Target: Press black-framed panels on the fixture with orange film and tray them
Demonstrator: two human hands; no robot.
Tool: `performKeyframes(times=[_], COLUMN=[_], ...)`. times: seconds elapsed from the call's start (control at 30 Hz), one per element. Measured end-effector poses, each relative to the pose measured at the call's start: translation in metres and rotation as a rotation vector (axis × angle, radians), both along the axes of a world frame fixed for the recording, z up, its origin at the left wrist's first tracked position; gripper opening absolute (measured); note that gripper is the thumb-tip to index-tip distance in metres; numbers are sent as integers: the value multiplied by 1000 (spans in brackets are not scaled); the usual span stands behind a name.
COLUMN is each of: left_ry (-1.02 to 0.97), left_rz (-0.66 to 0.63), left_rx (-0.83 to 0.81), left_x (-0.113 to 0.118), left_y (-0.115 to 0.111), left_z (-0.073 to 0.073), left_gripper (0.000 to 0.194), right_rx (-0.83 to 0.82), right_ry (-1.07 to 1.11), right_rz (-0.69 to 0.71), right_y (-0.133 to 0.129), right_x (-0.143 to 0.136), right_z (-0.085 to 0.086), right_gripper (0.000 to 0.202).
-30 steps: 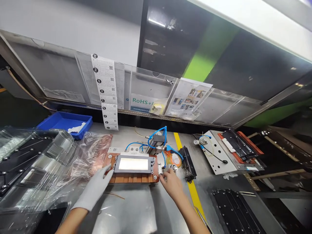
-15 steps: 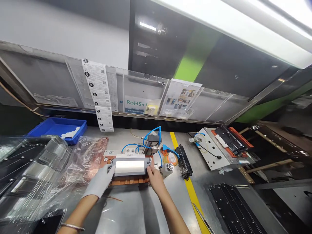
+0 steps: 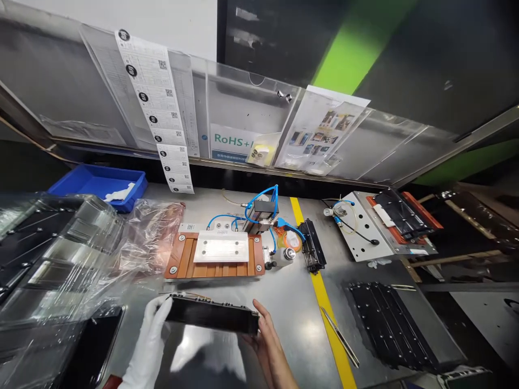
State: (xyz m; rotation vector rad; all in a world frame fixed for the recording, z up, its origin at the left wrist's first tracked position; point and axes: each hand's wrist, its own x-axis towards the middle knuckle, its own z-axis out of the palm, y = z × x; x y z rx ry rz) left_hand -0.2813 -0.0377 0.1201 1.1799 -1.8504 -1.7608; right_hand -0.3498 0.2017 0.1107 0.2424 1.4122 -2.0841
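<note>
Steel worktop (image 3: 284,302) beneath a clear document rail

A yellow stripe (image 3: 320,289) is run across the worktop from its far edge to its near edge; papers are held in the acrylic rail (image 3: 243,119), backed by a white wall (image 3: 162,21) and dark panels (image 3: 275,43).

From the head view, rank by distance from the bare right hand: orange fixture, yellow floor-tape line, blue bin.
Measured from the right hand:
1. Yellow tape line, just to its right.
2. Orange fixture, ahead, slightly left.
3. Blue bin, far back-left.
</note>
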Motion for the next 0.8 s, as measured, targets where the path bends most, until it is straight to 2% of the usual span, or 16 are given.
performKeyframes(times=[0.1,0.17,0.23,0.27,0.33,0.4,0.43,0.5,0.57,0.67,0.73,0.8], left_ry=[72,93,72,62,46,104,145,226,244,161,91,18], left_rz=[-25,-76,-136,-170,-284,-504,-634,-851,-922,-997,-1035,-1026], left_rx=[-1,10,-59,-179,-593,-1067,-1240,-1448,-1514,-1432,-1331,-1222], left_x=[2,3,5,7,13,17,19,18,12,2,-2,-1], left_y=[-5,-9,-16,-21,-30,-33,-30,-14,10,34,31,14], left_z=[9,18,28,33,43,52,56,60,60,55,53,51], left_gripper=[47,46,49,51,50,39,35,31,33,48,47,45], right_rx=[131,188,251,292,387,486,531,594,621,627,623,616], right_ry=[135,244,337,388,489,560,577,591,607,622,626,617], right_rz=[197,353,419,414,385,362,350,346,362,382,354,295], right_y=[7,10,11,11,10,9,7,5,3,4,7,9], right_x=[-2,-2,-1,0,2,4,4,5,7,9,11,13], right_z=[16,25,32,34,37,38,38,37,37,36,38,41], right_gripper=[85,80,69,64,58,55,54,52,49,47,46,46])
